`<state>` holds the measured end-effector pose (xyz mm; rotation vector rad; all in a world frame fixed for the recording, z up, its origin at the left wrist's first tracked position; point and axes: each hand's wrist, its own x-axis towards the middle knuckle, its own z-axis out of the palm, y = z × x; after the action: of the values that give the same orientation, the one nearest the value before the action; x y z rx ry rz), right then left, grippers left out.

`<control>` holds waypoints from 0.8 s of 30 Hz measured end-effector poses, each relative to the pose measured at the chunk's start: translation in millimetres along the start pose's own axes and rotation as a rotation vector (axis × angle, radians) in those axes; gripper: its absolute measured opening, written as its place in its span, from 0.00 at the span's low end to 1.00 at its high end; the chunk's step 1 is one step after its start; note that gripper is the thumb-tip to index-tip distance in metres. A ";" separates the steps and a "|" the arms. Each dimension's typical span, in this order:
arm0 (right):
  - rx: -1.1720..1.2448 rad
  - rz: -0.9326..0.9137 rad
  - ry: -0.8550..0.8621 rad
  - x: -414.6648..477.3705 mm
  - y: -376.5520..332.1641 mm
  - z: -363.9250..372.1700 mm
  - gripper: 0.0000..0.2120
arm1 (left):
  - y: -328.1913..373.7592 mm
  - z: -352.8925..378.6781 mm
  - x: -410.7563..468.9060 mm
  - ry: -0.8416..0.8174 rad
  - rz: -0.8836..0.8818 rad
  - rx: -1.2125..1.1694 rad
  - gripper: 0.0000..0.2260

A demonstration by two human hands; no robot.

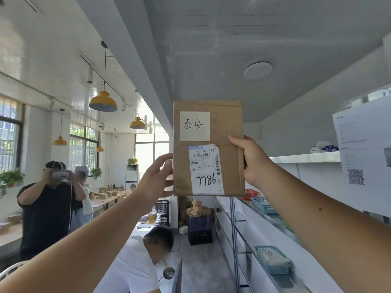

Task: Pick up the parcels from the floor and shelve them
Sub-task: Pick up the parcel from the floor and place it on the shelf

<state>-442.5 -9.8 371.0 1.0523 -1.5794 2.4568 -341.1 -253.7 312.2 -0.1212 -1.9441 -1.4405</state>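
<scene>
Parcel (208,148) between left grip (157,174), right grip (252,161)

the person's left hand (155,176) and right hand (251,163) are bare, as are both wrists. the left forearm (88,235) and right forearm (330,235) are uncovered along the whole stretch the frame shows. the right forearm carries one small dark mole (320,209) on its upper side. the left thumb (168,162) has a short, plain nail.
</scene>
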 end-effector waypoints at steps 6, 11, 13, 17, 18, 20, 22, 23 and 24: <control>0.069 0.090 -0.047 -2.4 2.9 -8.7 0.23 | 14.9 12.0 3.1 0.201 0.019 -0.105 0.13; 0.093 0.077 -0.026 -6.7 9.1 -7.3 0.29 | 27.0 26.1 3.1 0.183 -0.102 -0.191 0.22; 0.110 0.077 -0.019 -9.0 9.2 -6.2 0.29 | 30.4 30.5 4.9 0.191 -0.141 -0.230 0.28; 0.162 0.078 0.007 -7.3 8.1 -10.8 0.27 | 35.3 36.1 7.8 0.207 -0.126 -0.289 0.29; 0.169 0.082 0.013 -7.8 7.2 -11.8 0.25 | 35.0 37.5 8.4 0.209 -0.125 -0.311 0.29; 0.175 0.094 0.018 -8.9 5.9 -13.9 0.22 | 34.3 40.5 9.8 0.182 -0.129 -0.363 0.29; 0.186 0.104 0.014 -8.7 5.3 -16.6 0.20 | 35.2 44.1 10.7 0.114 -0.142 -0.428 0.30; 0.191 0.106 0.011 -7.8 5.0 -18.6 0.20 | 35.2 46.3 11.3 0.088 -0.141 -0.454 0.31; 0.190 0.107 0.006 -6.7 4.6 -20.9 0.19 | 35.2 48.6 12.0 0.076 -0.137 -0.473 0.32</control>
<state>-449.9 7.2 358.4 1.0061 -1.4603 2.7242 -357.0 -202.1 340.9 -0.1468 -1.5444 -1.9470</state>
